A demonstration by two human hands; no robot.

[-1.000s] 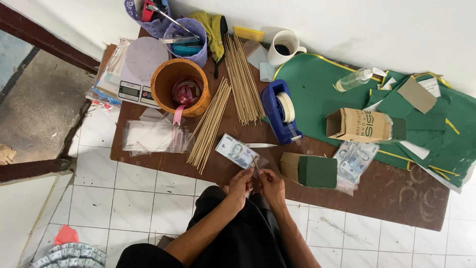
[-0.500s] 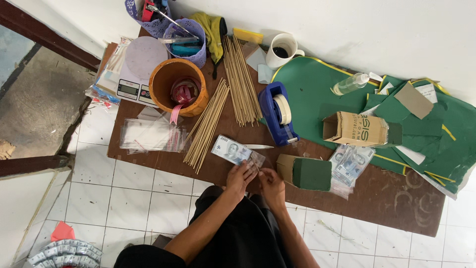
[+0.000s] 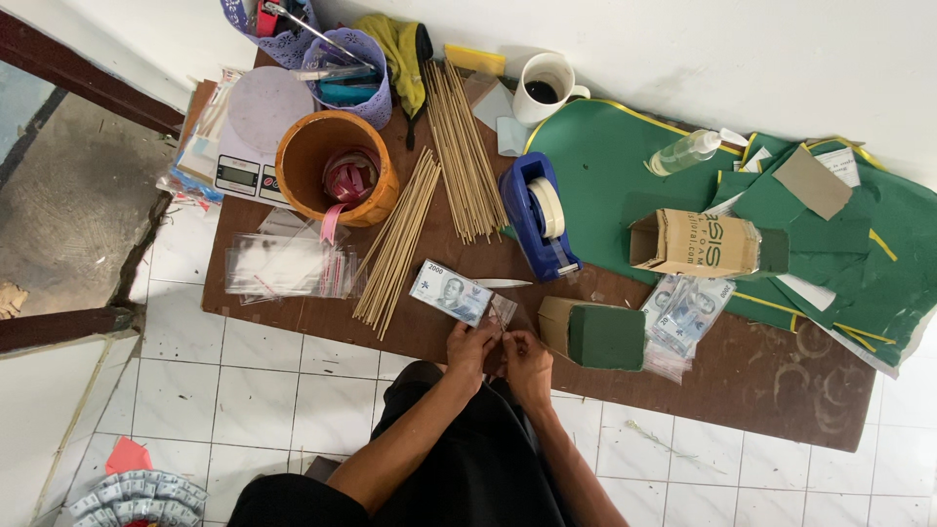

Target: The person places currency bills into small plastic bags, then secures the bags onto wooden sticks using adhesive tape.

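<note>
Left hand (image 3: 471, 344): pinching small clear plastic sleeve (image 3: 501, 314), lower centre; barely shifted since earlier.
Right hand (image 3: 528, 353): closed on sleeve edge, probably.
Grey paper banknote (image 3: 449, 292): unmoved on brown wooden board (image 3: 781, 390).

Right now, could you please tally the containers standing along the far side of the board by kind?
Purple perforated baskets: 2
Orange bucket: 1
White mug: 1
Clear spray bottle, lying down: 1
Total: 5
</note>
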